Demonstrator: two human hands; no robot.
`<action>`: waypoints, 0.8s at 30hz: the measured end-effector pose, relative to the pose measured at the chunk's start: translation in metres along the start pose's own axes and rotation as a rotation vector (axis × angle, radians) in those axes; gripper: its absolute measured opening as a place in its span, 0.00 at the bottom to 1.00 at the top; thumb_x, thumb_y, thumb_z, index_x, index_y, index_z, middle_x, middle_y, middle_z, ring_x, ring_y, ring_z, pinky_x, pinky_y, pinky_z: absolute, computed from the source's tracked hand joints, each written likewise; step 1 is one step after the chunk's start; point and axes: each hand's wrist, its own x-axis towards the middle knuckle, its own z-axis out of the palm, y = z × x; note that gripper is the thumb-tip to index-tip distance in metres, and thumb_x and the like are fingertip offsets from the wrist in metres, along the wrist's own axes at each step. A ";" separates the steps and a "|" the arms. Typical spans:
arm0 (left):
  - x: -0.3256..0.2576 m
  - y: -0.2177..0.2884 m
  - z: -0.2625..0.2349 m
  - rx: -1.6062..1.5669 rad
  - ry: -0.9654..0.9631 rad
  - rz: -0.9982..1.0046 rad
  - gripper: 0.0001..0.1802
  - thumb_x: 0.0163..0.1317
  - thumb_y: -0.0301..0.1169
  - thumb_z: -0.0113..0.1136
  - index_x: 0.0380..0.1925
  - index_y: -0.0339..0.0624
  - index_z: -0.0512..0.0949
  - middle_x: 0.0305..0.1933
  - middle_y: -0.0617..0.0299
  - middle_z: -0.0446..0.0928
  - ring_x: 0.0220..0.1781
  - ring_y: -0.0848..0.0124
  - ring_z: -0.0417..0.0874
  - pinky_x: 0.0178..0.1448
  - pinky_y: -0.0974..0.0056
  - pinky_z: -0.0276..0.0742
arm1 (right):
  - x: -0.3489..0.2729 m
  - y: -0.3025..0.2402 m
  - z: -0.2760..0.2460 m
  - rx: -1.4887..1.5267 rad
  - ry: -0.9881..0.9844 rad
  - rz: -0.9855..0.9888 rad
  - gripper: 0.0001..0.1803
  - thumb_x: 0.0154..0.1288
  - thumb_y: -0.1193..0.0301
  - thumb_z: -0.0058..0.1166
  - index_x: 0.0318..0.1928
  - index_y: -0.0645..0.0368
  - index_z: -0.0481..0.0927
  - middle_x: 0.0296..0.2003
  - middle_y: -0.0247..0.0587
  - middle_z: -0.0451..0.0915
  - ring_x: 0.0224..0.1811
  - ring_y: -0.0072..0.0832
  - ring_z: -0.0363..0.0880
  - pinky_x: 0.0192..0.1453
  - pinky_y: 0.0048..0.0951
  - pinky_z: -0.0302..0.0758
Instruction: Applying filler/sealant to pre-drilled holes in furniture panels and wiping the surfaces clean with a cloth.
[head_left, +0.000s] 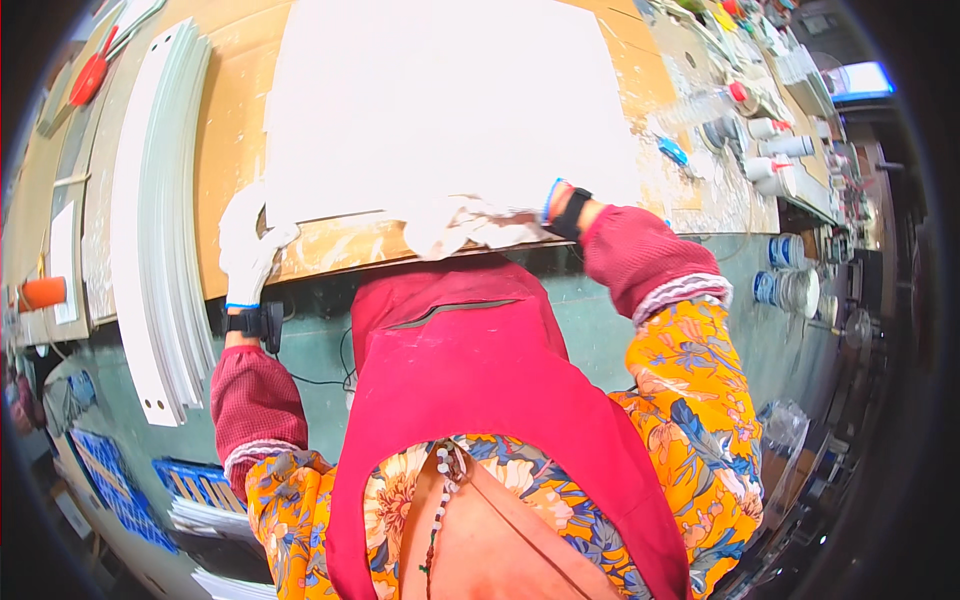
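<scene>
A large white panel lies flat on the workbench in front of me, its near edge close to the bench's front edge. My left hand, in a white glove with a blue cuff, rests at the panel's near left corner. Its fingers are stretched out and it holds nothing I can see. At the panel's near edge, right of centre, my right hand is blurred. It grips a crumpled white cloth, which hangs slightly over the front edge. The right fingers are mostly lost in the blur and the cloth.
A stack of long white strips lies to the left, overhanging the bench. Further left are a red scoop-like tool and an orange cylinder. At the right stand a clear bottle with a red cap, several white bottles and a blue object.
</scene>
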 end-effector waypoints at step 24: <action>0.026 0.064 0.001 0.422 -0.132 -0.091 0.41 0.37 0.33 0.73 0.58 0.41 0.72 0.59 0.50 0.73 0.62 0.54 0.72 0.66 0.56 0.66 | -0.023 -0.194 -0.287 -0.878 0.974 -0.712 0.12 0.66 0.71 0.53 0.47 0.61 0.80 0.40 0.36 0.82 0.40 0.26 0.78 0.48 0.29 0.75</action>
